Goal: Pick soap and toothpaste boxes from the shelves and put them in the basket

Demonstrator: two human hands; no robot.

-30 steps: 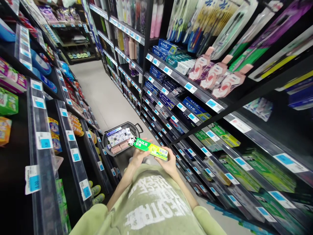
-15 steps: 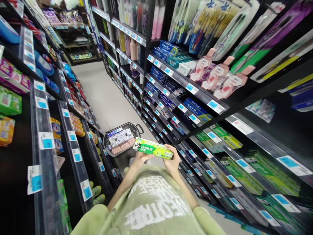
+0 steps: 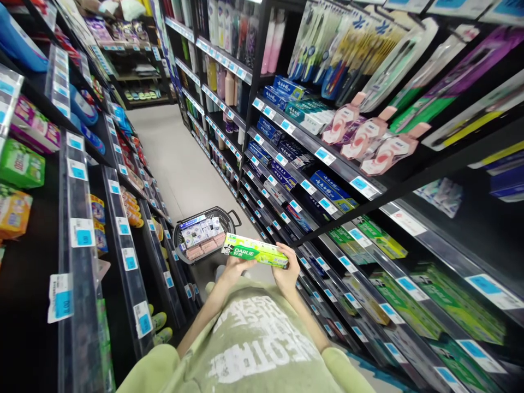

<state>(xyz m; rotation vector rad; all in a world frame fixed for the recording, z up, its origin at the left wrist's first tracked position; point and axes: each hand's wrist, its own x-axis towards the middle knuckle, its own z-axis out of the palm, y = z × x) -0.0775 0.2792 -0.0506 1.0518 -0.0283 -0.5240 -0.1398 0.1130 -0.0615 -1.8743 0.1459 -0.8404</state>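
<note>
Between my two hands is a green and white toothpaste box (image 3: 254, 251) with DARLIE printed on it, lying crosswise in front of my chest. My left hand (image 3: 238, 266) grips it from below near its left end. At the right end, my right hand (image 3: 289, 266) is wrapped round the box, fingers over the top. Just beyond the box, a dark shopping basket (image 3: 230, 217) stands on the floor. It holds several small white-purple packs (image 3: 201, 231) and pink packs (image 3: 204, 247).
Shelves (image 3: 335, 158) on the right carry toothpaste boxes and hanging toothbrushes (image 3: 347, 49). Pink bottle-shaped packs (image 3: 368, 136) sit at a shelf edge. Opposite, the left shelves (image 3: 76, 185) hold bottles and boxes. A pale floor aisle (image 3: 172, 158) runs ahead between them.
The box has tilted slightly so more of its top side shows; both hands keep hold of it. The view has shifted a little, and the basket stays in place.
</note>
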